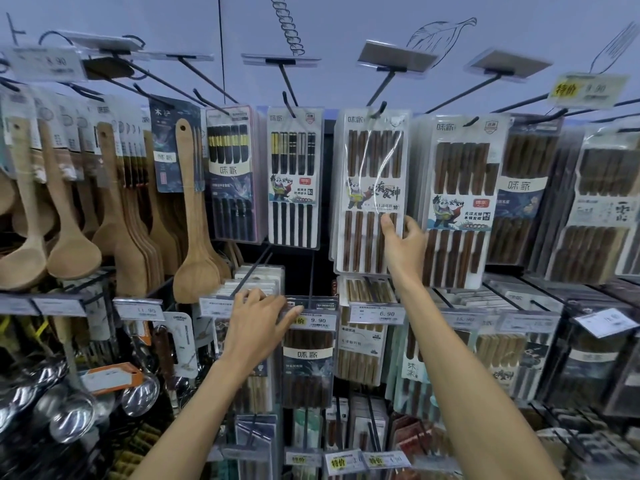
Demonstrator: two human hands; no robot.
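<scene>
A clear pack of brown wooden chopsticks (367, 188) with a panda label hangs from a black peg hook (379, 110) in the upper row. My right hand (405, 242) grips the pack's lower right edge, thumb on the front and fingers behind. My left hand (258, 322) reaches lower down, fingers spread and relaxed, resting on the packs of the middle row beside a 9.90 price tag (313, 321). Below that tag hangs a dark pack of chopsticks (308, 362).
Wooden spoons and spatulas (194, 216) hang at the left, steel ladles (69, 414) below them. More chopstick packs (457, 202) fill the hooks to the right and the lower rows. Black hook rods with price holders (394, 57) jut out overhead.
</scene>
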